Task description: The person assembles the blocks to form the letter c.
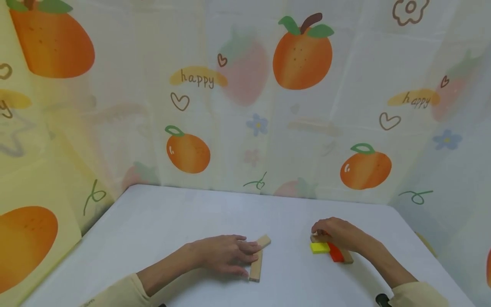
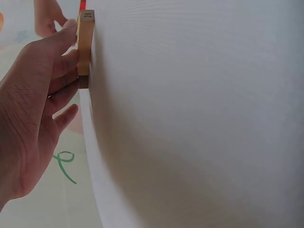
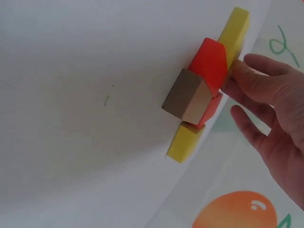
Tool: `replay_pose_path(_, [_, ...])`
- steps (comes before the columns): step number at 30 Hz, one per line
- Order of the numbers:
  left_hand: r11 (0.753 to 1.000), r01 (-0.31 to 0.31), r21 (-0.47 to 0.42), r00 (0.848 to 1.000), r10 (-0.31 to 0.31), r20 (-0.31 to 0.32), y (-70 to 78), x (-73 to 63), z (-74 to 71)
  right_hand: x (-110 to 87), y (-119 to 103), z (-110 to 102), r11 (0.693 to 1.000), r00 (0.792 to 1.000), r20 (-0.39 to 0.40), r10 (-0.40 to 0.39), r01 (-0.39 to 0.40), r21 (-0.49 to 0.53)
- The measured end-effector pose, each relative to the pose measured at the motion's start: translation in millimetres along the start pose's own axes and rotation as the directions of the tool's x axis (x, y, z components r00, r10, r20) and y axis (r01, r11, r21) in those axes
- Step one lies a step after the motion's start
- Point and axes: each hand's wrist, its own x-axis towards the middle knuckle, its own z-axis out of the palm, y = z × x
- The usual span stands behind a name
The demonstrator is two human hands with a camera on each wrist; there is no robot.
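The fingers of the left hand [image 1: 226, 253] were loosely extended rather than clenched, laid over a long wooden block [image 1: 255, 268] near where it met a second wooden block [image 1: 264, 241]; the thumb reached toward its near end, a spread that probably served to steady the piece from above rather than lift it. The fingers of the right hand [image 1: 339, 232] were bent down over a third wooden block [image 1: 315, 239], but their tips were largely hidden, so whether they pinched it or merely touched it could not be told. That arched posture perhaps let them reach among close neighbours: just in front sat a yellow block [image 1: 320, 248], next to it a red block [image 1: 335, 253], and at the right end of the cluster another wooden block [image 1: 348, 257], with a further yellow block [image 3: 185, 142] showing only in the right wrist view. All these pieces rested on the white table [image 1: 161, 221], whose flat surface likely kept them steady; the two groups stood well apart, one within reach of each hand. Pale sleeves [image 1: 418, 294] ended above the wrists, and behind the table hung a fruit-printed curtain [image 1: 238, 140].
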Motion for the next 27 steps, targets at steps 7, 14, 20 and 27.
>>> replay_pose_path(7, [0.999,-0.023,0.032,0.999,0.023,-0.022,-1.5,-0.1,3.7,2.0,1.8,5.9,0.998,0.999,0.004,0.049,-0.049,0.027])
replay_pose_path(14, [1.0,0.005,0.023,1.0,-0.005,-0.004,-0.1,-4.2,5.1,9.6,-3.2,15.1,0.993,0.996,-0.089,0.019,-0.029,-0.116])
replay_pose_path(20, [0.999,0.008,0.038,1.0,-0.008,-0.012,2.3,-4.0,2.6,11.1,-7.7,12.6,0.991,0.993,-0.057,0.108,-0.112,-0.073])
replay_pose_path(27, [0.999,0.01,0.034,1.0,-0.01,-0.002,2.7,-2.4,1.7,14.4,-13.0,11.8,0.991,0.994,-0.087,0.059,-0.069,-0.118])
